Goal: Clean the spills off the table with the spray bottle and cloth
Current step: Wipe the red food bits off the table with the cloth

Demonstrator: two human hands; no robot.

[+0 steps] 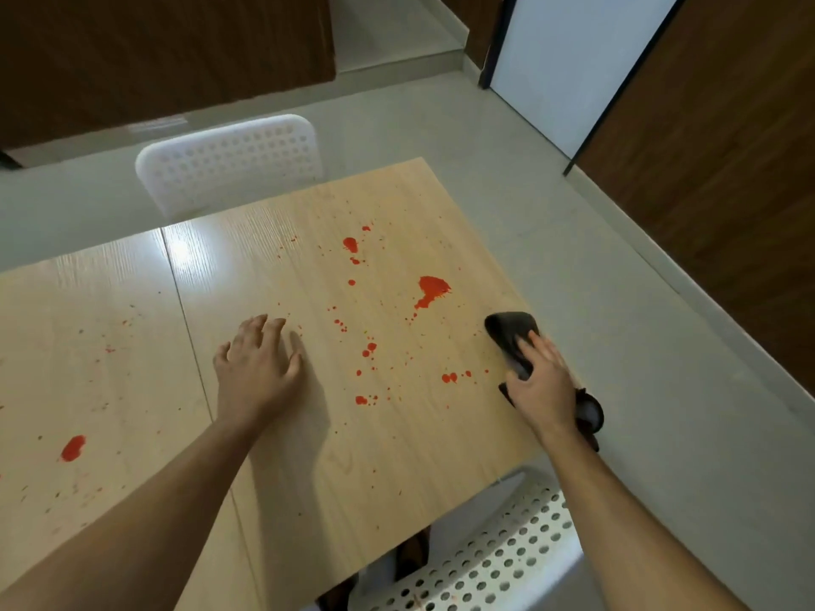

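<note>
Only the head view to go on, so here goes. A light wood table [273,434] is seen from above, splattered all over with red spills; the biggest red blot [432,289] sits toward the far right, a second fat one [72,448] is out on the left panel, and loads of small drops are scattered between. A dark cloth [511,337] is held down at the table's right edge by the right hand [544,390], fingers laid over it and the thumb curled at its near side, so it looks gripped as well as pressed; part of the cloth hangs off the edge behind the wrist. The left hand [258,363] is laid on the bare wood near the middle seam, fingers spread, nothing held, probably as a brace.

The spray bottle is nowhere to be seen in this shot, so whether anything has been sprayed can't be told. The step in hand is judged to be the start of wiping, since pretty much every spill is untouched. Next, the cloth would need to be swept left and away toward the big blot, with firm pressure kept on so the red gets lifted and not just smeared. Two white perforated chairs [229,163] are parked at the far and near sides.
</note>
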